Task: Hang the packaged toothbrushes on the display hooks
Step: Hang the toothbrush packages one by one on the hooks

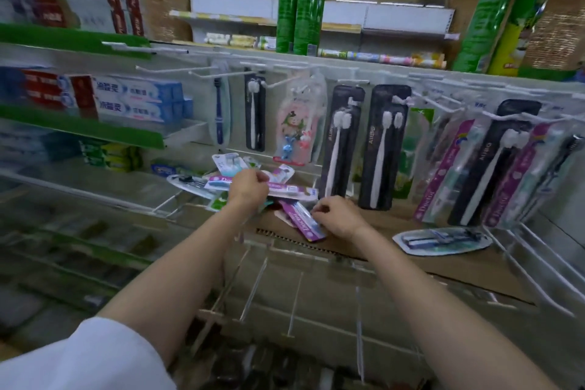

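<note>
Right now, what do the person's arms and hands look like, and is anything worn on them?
Both hands, left and right, are bare: no gloves, rings or watch visible. The forearms are uncovered. A white sleeve shows on the left upper arm.

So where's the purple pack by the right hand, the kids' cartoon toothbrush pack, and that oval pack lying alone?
purple toothbrush pack (302, 221): head view, middle of card.
cartoon toothbrush pack (297, 123): head view, printed front.
oval toothbrush pack (441, 240): head view, centre of blister.

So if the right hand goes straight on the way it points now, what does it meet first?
The right hand points left and slightly away, already pinching a purple toothbrush pack. Straight on, it would probably meet the pile of packs and the left hand holding another pack. Depth is unclear.
</note>
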`<state>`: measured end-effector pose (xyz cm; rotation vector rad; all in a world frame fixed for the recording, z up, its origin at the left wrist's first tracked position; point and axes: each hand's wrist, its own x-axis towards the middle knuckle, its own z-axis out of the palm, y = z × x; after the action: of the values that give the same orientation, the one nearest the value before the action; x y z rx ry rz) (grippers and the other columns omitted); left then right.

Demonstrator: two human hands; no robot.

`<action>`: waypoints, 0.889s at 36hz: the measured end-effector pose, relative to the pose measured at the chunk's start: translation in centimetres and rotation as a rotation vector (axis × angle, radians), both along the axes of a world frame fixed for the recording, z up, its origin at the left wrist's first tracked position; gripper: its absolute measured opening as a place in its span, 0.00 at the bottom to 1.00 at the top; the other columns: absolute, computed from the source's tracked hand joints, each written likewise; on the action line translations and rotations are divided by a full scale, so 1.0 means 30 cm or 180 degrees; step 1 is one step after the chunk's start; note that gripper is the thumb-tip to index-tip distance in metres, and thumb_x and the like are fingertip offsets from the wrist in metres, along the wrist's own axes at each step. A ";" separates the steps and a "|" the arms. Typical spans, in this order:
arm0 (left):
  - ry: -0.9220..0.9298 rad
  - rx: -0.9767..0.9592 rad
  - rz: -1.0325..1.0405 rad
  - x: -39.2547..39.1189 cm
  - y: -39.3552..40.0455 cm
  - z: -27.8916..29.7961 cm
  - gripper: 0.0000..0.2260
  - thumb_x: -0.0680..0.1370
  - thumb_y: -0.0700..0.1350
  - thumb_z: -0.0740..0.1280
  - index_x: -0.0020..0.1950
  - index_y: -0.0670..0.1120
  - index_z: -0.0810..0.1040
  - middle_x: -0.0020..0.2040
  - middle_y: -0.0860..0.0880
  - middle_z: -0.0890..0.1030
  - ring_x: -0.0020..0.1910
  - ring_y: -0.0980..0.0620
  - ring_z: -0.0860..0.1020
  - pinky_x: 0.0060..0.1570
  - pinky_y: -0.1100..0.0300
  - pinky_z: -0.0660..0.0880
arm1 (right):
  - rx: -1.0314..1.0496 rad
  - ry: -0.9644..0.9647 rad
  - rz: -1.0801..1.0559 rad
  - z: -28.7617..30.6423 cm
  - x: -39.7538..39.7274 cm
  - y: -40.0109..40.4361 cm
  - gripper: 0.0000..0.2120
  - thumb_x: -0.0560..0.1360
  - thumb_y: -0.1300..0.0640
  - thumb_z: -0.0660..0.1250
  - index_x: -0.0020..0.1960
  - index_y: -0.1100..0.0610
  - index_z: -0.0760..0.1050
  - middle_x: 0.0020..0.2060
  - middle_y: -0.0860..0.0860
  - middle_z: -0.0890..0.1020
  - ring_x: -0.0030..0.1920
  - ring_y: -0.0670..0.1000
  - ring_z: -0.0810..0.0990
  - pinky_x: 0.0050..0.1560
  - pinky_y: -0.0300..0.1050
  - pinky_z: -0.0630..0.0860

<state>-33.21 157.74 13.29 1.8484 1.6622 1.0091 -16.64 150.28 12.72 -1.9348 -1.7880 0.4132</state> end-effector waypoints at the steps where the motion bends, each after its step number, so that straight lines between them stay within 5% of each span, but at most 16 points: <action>1: 0.0131 0.0034 -0.0082 -0.013 0.014 0.007 0.14 0.77 0.35 0.59 0.60 0.41 0.78 0.61 0.42 0.79 0.61 0.43 0.75 0.60 0.55 0.70 | 0.0027 -0.0010 -0.0012 0.005 -0.016 0.014 0.11 0.77 0.59 0.62 0.51 0.64 0.79 0.50 0.57 0.83 0.48 0.54 0.79 0.39 0.43 0.71; 6: 0.1161 -0.0102 -0.0655 -0.062 0.109 0.014 0.15 0.78 0.44 0.62 0.63 0.41 0.75 0.63 0.41 0.76 0.62 0.42 0.73 0.61 0.52 0.70 | 0.0000 -0.0069 -0.0166 0.000 -0.095 0.092 0.12 0.77 0.57 0.64 0.50 0.67 0.78 0.49 0.61 0.82 0.50 0.58 0.79 0.48 0.50 0.74; 8: 0.1592 -0.0193 -0.0955 -0.074 0.145 0.014 0.15 0.77 0.48 0.64 0.59 0.40 0.76 0.60 0.40 0.78 0.59 0.42 0.75 0.56 0.53 0.71 | -0.0100 -0.0203 -0.0205 -0.001 -0.122 0.118 0.10 0.76 0.53 0.66 0.43 0.59 0.77 0.50 0.58 0.81 0.50 0.56 0.78 0.46 0.47 0.71; 11: 0.1978 -0.0005 -0.1117 -0.088 0.184 0.018 0.14 0.75 0.51 0.66 0.53 0.42 0.77 0.53 0.43 0.79 0.56 0.43 0.74 0.51 0.54 0.69 | -0.0107 -0.0223 -0.0396 -0.003 -0.149 0.155 0.13 0.74 0.50 0.69 0.52 0.58 0.77 0.53 0.56 0.81 0.54 0.55 0.78 0.50 0.46 0.72; 14: 0.1978 0.0214 -0.1200 -0.103 0.209 0.021 0.12 0.71 0.53 0.70 0.44 0.45 0.74 0.47 0.44 0.78 0.54 0.42 0.75 0.47 0.54 0.69 | -0.0140 -0.0084 -0.0658 -0.006 -0.169 0.187 0.11 0.72 0.53 0.69 0.50 0.56 0.74 0.47 0.54 0.80 0.51 0.55 0.78 0.47 0.45 0.72; 18: 0.1917 0.0330 -0.1366 -0.110 0.260 0.027 0.20 0.70 0.55 0.71 0.56 0.44 0.77 0.54 0.43 0.80 0.55 0.42 0.77 0.45 0.57 0.69 | -0.0244 0.0143 -0.0962 0.000 -0.188 0.215 0.07 0.71 0.58 0.66 0.44 0.62 0.77 0.42 0.56 0.80 0.46 0.55 0.78 0.39 0.43 0.69; 23: 0.1494 0.0059 -0.1631 -0.126 0.286 0.047 0.15 0.69 0.50 0.72 0.52 0.44 0.79 0.46 0.46 0.79 0.45 0.47 0.76 0.41 0.59 0.68 | -0.0226 0.0560 -0.1280 0.023 -0.200 0.215 0.13 0.72 0.62 0.65 0.30 0.59 0.69 0.29 0.53 0.71 0.31 0.49 0.69 0.30 0.41 0.62; 27: 0.1290 -0.0009 -0.1470 -0.150 0.284 0.066 0.10 0.73 0.49 0.69 0.39 0.44 0.72 0.43 0.43 0.74 0.44 0.44 0.74 0.37 0.59 0.65 | -0.0195 0.1003 -0.1440 0.022 -0.195 0.221 0.07 0.73 0.58 0.63 0.37 0.59 0.70 0.36 0.56 0.75 0.37 0.54 0.75 0.36 0.42 0.67; 30: 0.1011 -0.0197 -0.1371 -0.171 0.282 0.073 0.16 0.74 0.49 0.68 0.54 0.37 0.76 0.53 0.39 0.79 0.55 0.41 0.77 0.45 0.59 0.69 | -0.0277 0.1565 -0.1462 0.025 -0.203 0.219 0.12 0.73 0.58 0.64 0.54 0.63 0.72 0.44 0.59 0.80 0.44 0.57 0.80 0.40 0.44 0.73; 32: 0.0779 -0.0356 -0.1327 -0.182 0.279 0.072 0.20 0.74 0.49 0.69 0.58 0.36 0.75 0.57 0.39 0.78 0.57 0.41 0.77 0.51 0.56 0.72 | -0.0380 0.1999 -0.1338 0.039 -0.215 0.205 0.11 0.76 0.62 0.62 0.56 0.65 0.69 0.38 0.61 0.82 0.37 0.58 0.82 0.38 0.45 0.77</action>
<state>-38.67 166.11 15.47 2.1851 1.3386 0.5242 -23.08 156.43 13.90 -1.9042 -0.9555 0.8710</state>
